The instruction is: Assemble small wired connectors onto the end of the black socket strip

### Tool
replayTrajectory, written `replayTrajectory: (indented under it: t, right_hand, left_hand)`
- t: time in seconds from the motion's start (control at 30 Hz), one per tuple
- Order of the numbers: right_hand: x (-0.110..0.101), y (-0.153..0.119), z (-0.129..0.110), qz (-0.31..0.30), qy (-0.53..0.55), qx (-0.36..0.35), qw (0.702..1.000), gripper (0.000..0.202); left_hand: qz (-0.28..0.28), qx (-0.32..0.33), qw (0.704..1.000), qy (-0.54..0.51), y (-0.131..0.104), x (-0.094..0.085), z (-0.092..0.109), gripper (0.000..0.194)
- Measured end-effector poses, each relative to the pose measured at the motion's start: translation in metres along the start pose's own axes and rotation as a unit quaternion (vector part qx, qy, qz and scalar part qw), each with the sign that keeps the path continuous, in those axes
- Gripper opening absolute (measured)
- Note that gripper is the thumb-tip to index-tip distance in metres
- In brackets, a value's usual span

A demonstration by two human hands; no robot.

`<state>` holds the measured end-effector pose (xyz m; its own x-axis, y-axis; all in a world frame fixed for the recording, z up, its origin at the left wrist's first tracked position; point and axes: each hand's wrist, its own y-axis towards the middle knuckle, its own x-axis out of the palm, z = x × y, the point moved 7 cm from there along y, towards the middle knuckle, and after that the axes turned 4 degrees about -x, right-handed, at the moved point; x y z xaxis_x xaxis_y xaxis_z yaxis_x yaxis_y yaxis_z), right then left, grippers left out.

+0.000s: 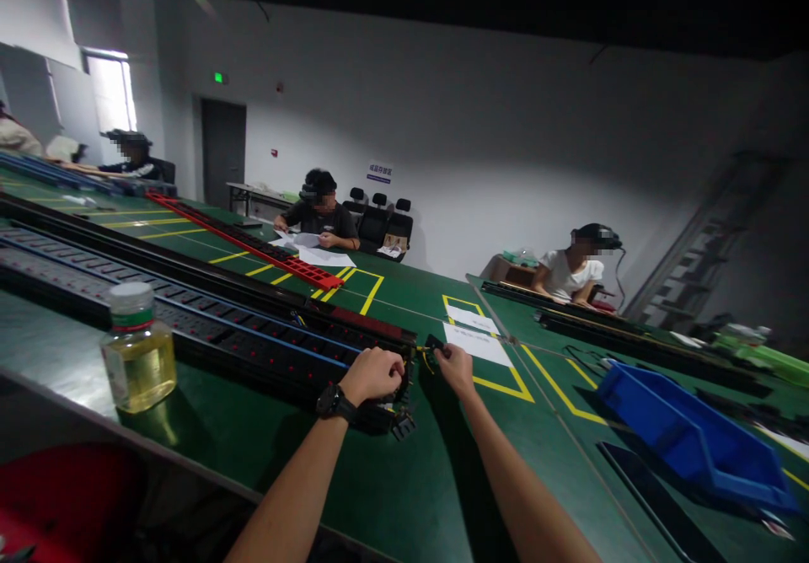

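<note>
A long black rail-like assembly (253,340) with blue strips and small red dots lies across the green table, its near end in front of me. My left hand (377,375), a black watch on its wrist, rests over that end with its fingers curled in. What those fingers grip is hidden. Just to the right, my right hand (456,367) pinches a small black part (435,344) beside the end of the assembly. Thin yellow wires (426,356) run between this part and the assembly's end.
A bottle of yellow liquid (139,348) stands near the front edge. On the right are a blue bin (692,432) and a flat black panel (650,495). Paper sheets (477,344) and a red rail (253,243) lie farther back. Several people sit around the table.
</note>
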<state>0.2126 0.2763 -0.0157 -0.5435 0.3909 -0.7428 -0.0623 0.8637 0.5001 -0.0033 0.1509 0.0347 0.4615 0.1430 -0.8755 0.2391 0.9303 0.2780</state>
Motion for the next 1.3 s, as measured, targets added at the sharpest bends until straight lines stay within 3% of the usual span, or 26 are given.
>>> replayTrajectory:
  t: [0.3,0.6,0.7,0.87,1.1,1.3]
  right_hand:
    - [0.012,-0.012,-0.010,0.015,0.027,-0.022,0.999,0.029]
    - [0.019,-0.015,-0.013,-0.016,0.093,-0.024,0.995,0.018]
    - [0.023,-0.016,-0.014,-0.021,0.129,-0.013,0.991,0.031]
    - [0.027,-0.015,-0.023,-0.031,0.093,-0.024,0.995,0.026]
    - [0.023,-0.018,-0.028,-0.042,0.094,-0.046,0.994,0.024]
    - [0.003,-0.020,-0.018,-0.093,0.151,-0.062,0.982,0.046]
  left_hand:
    - [-0.001,0.004,1.000,-0.003,0.001,-0.001,0.002,0.028]
    - [-0.007,0.000,1.000,0.006,0.001,-0.004,0.004,0.027]
    - [-0.008,-0.001,1.000,0.009,0.001,-0.003,0.004,0.026]
    - [-0.009,0.000,1.000,0.013,0.001,-0.001,0.003,0.027]
    - [-0.010,0.003,1.000,0.015,0.001,-0.001,0.003,0.027]
    - [-0.003,0.005,1.000,0.012,0.000,-0.002,0.004,0.026]
